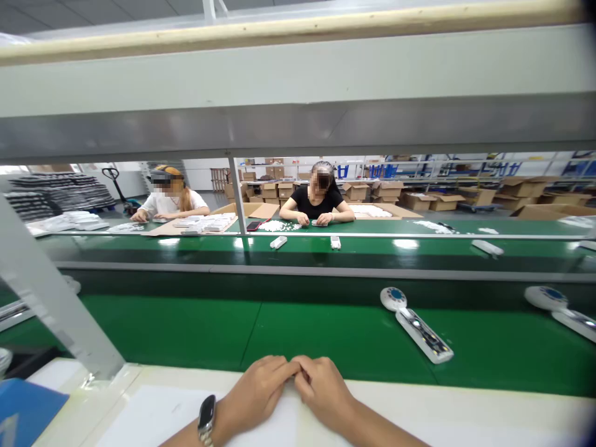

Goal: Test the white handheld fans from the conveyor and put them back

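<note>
My left hand (261, 390), with a watch (207, 415) on its wrist, rests at the near edge of the white worktop (158, 413). Beside it lies my right hand (322, 392), and the fingers of both meet in the middle. Both hands are curled closed, and I see nothing held in them. Ahead and to the right, a white handheld device (424, 336) with a round head and blue centre lies on the green conveyor belt (326, 335). Its handle is open, showing parts inside. A second such device (549, 299) is cut off at the right edge.
A slanted metal post (51, 298) stands at left, near a blue object (28, 410). A shelf beam (298, 74) crosses overhead. White casings (278, 242) sit on the far belt. Two people work across it, among small white parts (279, 226). Cardboard boxes (446, 201) stand behind.
</note>
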### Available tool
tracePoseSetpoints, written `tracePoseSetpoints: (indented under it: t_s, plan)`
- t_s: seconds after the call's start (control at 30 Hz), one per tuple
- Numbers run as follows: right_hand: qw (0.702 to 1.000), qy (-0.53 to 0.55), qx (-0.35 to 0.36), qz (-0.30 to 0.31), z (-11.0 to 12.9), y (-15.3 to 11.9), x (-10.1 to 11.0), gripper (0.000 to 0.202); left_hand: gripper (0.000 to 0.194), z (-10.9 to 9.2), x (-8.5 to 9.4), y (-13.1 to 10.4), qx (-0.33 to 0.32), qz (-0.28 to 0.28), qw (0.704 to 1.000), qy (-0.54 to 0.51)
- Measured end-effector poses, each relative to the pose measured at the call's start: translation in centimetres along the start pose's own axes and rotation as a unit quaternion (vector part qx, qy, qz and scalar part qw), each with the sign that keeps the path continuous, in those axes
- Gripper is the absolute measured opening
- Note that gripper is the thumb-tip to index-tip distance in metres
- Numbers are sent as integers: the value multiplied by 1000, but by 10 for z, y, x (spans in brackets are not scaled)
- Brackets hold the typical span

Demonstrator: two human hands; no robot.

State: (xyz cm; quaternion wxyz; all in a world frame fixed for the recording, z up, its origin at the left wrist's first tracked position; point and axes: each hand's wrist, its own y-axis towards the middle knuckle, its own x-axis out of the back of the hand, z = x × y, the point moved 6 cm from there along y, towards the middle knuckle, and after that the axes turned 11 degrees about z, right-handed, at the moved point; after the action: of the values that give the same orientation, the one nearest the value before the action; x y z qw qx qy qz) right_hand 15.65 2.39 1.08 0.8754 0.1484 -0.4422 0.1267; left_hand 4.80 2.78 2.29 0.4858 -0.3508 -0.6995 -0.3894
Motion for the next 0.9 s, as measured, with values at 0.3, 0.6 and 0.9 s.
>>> tracePoseSetpoints:
  t_s: [0.3, 0.6, 0.9]
  plan:
    - [999, 26, 42, -18, -4, -11, 9, 34, 37, -4, 2, 1, 12, 2, 1000, 13]
    - [939, -80, -127, -311, -118, -65, 112, 38, 31, -8, 6, 2, 22, -10, 1000, 20]
    - [934, 159, -291, -130, -158, -55, 99, 38, 32, -6, 3, 2, 25, -15, 1000, -8]
